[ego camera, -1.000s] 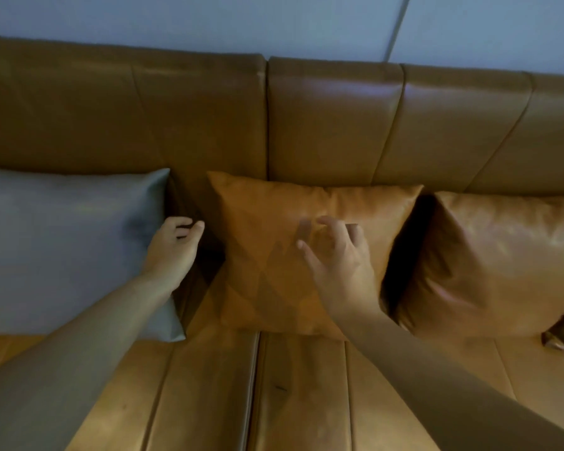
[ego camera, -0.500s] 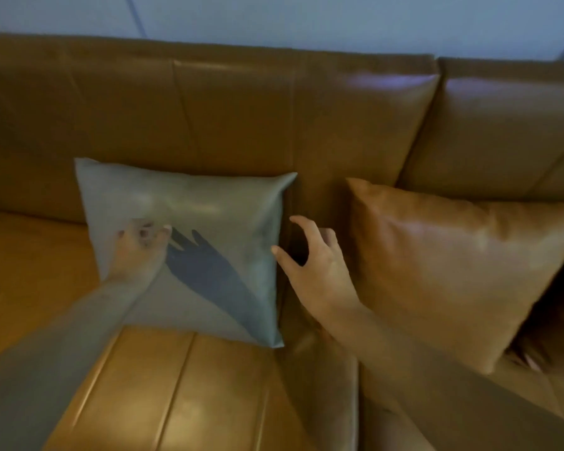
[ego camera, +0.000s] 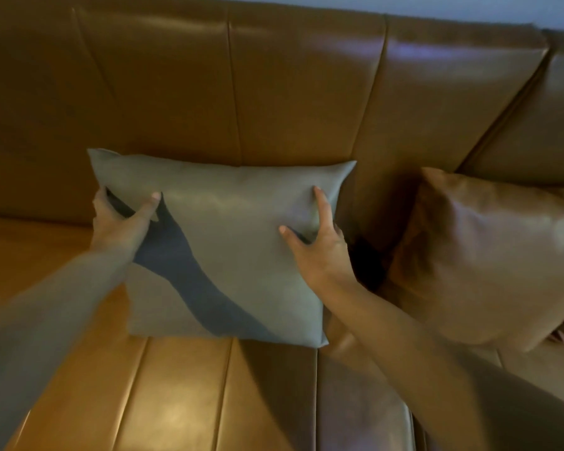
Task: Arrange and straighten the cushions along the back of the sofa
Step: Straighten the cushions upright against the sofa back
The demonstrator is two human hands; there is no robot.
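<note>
Grey cushion [ego camera: 228,236] standing on the seat of the sofa [ego camera: 274,92], leaning against the backrest, top edge tilted a little, higher at the left corner. Left hand [ego camera: 119,222] gripping the left edge of it, thumb on the front face and the other fingers hidden behind the edge. Right hand [ego camera: 319,245] at the right edge, thumb and one long finger spread and pressed flat on the front; impossible to tell if the remaining fingers curl behind the side. Brown cushion [ego camera: 489,255] just beside on the right, leaning at an angle, with a dark gap between the two.

Step in hand, as a judgement: squaring the grey cushion against the backrest. Next move probably calling for a small turn with both hands to level the top edge, then a push back so that it sits flat on the backrest; afterwards attention to the brown cushion, not yet upright
</note>
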